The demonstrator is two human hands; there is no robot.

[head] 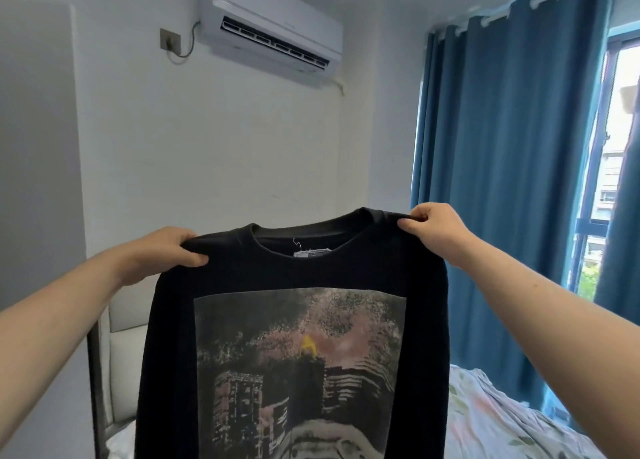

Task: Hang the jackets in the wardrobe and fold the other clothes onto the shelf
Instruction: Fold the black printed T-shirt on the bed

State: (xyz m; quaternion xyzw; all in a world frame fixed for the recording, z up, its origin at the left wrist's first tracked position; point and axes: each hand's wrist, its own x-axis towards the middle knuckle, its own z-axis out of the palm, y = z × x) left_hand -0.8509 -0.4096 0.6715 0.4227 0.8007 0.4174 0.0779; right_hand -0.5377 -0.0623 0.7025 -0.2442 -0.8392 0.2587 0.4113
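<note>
Black sweatshirt (242,275) — shoulders in raised hands (166,250) (433,230)

black sweatshirt (346,271): matt black knit cloth; front print (298,372) is a flat, grainy, worn-looking ink layer, and the neck label (311,252) is pale woven cloth. air conditioner (277,15) is smooth white plastic with a slight gloss, wall (207,146) is matt white paint, socket plate (169,39) is dull grey, metal or plastic I can't tell. curtains (502,146) are matt blue cloth in heavy folds, bedsheet (502,417) is thin crumpled floral cloth, headboard (124,354) is smooth white padded panels with a faint sheen.
</note>
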